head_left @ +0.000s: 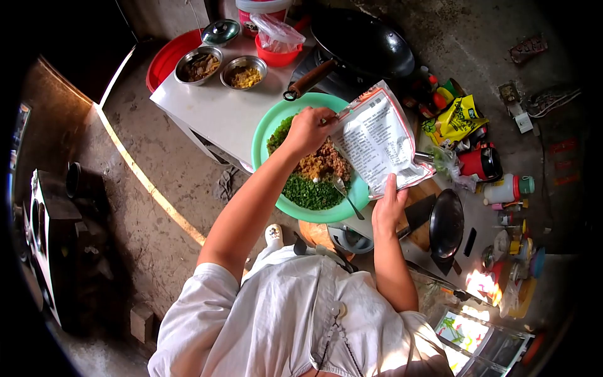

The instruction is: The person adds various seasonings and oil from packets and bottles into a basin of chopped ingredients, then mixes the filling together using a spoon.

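Observation:
A white printed seasoning packet (375,139) with a red-orange edge is tilted over the right side of a light green basin (259,139). My left hand (309,131) reaches over the basin, fingers closed at the packet's left edge. My right hand (390,210) grips its lower edge, thumb on the printed face. Inside the basin are chopped greens (312,193), a brownish minced mixture (323,164) and a metal spoon (347,196), its handle leaning on the rim. The packet covers part of the basin's right side.
Two metal bowls of food (199,65) (244,73) stand on the white table (195,107). Behind the basin sits a large black wok (364,47), its wooden handle pointing towards me. Bottles, a yellow bag (455,120) and a small black pan (446,224) line the right.

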A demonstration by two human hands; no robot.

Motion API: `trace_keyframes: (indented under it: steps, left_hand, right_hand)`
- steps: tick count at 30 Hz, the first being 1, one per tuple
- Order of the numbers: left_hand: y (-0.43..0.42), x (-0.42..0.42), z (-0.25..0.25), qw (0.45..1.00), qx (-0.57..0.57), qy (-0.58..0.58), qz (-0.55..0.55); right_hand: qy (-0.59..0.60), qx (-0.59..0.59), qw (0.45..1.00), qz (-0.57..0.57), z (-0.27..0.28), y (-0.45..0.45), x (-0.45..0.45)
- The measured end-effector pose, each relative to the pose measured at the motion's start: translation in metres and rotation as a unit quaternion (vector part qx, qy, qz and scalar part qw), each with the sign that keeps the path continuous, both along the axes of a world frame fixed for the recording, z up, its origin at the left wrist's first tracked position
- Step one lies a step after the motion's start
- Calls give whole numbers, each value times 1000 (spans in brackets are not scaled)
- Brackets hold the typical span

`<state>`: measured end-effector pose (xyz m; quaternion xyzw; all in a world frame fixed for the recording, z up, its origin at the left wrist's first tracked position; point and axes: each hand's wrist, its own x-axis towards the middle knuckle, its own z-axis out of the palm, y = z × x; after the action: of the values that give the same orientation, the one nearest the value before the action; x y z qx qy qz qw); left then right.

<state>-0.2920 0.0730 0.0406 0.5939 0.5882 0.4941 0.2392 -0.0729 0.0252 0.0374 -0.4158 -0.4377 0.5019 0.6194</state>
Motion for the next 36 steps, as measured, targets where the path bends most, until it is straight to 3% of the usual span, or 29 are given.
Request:
trace_keyframes:
  steps: [15, 16, 20, 21, 23, 25, 27, 29, 30, 33, 36]
  left_hand:
    - [3, -1, 12, 994, -91, -37, -40]
    - [5, 0, 16, 995, -88, -32, -43]
    - [9, 17, 47, 985, -131, 98, -57]
    - [8, 26, 62, 973, -153, 165, -46]
    - [4, 41, 92, 949, -125, 284, -51]
    - [-1, 56, 111, 947, -86, 300, -71]
    - [-8, 72, 128, 950, -27, 298, -90]
    - [-18, 94, 144, 943, 20, 315, -102]
    - [-22, 108, 151, 940, 43, 321, -109]
    - [-28, 151, 170, 931, 96, 326, -136]
    - [-23, 196, 186, 922, 107, 333, -165]
  right_hand:
    - [119, -97, 987, 37, -17, -1, 8]
    - [146, -145, 977, 53, -18, -2, 7]
    - [239, -328, 901, 152, -67, -13, 16]
    - [205, -391, 891, 108, -60, -21, 2]
    - [242, -406, 870, 142, -58, -26, -9]
    - [270, -378, 850, 248, -57, -22, 2]
    - [155, -426, 847, 277, -33, -14, 25]
    - [132, -406, 867, 258, -21, -9, 58]
    - [55, -363, 900, 234, -31, -7, 80]
    - [-121, -158, 975, 100, -34, 2, 143]
    - [-154, -49, 987, 21, 1, 16, 200]
